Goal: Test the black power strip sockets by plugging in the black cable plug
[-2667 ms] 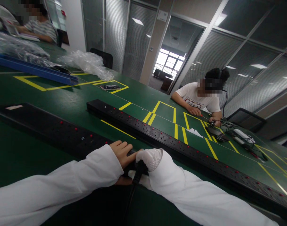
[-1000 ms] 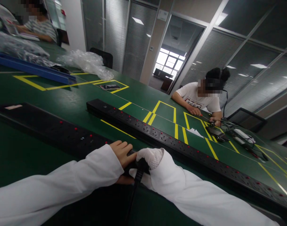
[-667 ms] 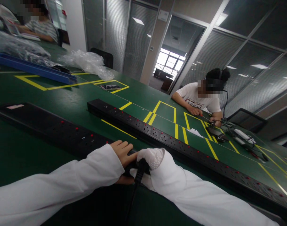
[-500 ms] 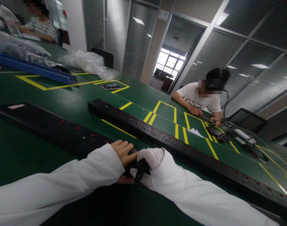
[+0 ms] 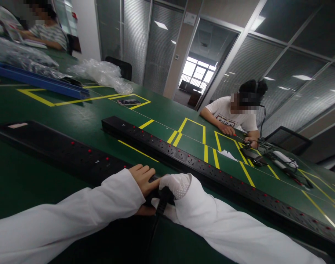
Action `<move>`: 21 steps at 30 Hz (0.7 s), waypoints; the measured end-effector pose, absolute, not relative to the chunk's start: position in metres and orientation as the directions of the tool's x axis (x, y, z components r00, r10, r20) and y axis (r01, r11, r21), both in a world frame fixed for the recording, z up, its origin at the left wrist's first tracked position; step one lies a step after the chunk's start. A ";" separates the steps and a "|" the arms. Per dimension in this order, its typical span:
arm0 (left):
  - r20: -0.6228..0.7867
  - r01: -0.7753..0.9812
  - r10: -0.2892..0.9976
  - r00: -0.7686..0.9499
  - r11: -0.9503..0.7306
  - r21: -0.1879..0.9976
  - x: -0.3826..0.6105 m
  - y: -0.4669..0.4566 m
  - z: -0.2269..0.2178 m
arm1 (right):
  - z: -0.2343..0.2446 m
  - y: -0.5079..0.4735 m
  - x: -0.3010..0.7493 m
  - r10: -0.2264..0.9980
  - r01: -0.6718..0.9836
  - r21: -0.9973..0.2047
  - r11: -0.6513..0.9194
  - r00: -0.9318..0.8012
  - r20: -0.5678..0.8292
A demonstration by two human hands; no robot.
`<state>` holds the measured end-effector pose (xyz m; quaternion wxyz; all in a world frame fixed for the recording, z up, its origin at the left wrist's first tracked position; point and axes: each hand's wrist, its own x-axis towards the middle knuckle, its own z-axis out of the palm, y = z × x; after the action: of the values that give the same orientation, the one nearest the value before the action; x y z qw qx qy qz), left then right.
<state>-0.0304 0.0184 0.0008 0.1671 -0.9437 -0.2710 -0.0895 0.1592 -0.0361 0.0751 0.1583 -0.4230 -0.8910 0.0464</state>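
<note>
Head: left hand [image 5: 143, 178] clasps near strip [image 5: 66, 148], right hand [image 5: 175, 185] encircles connector [image 5: 165, 197].

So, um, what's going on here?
Someone's left hand holds a long black power strip, and the gloved right hand grips the thick end of a black cord. How they meet is hidden. Another power strip lies farther back on the green table. Somebody else leans there by some cables.

Left hand [image 5: 144, 180] grips the near black power strip [image 5: 59, 148]; gloved right hand [image 5: 177, 185] holds a black plug [image 5: 163, 203].
</note>
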 end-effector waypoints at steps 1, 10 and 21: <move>0.262 0.540 0.478 0.838 -0.797 -0.270 -0.031 0.019 0.000 | 0.076 -0.036 0.159 0.774 0.746 -0.213 0.631 -0.588 0.235; 0.281 0.540 0.470 0.837 -0.794 -0.281 -0.031 0.019 0.000 | 0.081 -0.040 0.156 0.771 0.755 -0.172 0.633 -0.594 0.230; 0.299 0.540 0.464 0.834 -0.798 -0.267 -0.031 0.018 0.000 | 0.083 -0.041 0.156 0.753 0.743 -0.157 0.650 -0.604 0.260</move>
<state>-0.0315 0.0184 -0.0003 0.1728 -0.9418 -0.2665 -0.1099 0.1559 -0.0409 0.0830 0.1529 -0.4177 -0.8955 0.0163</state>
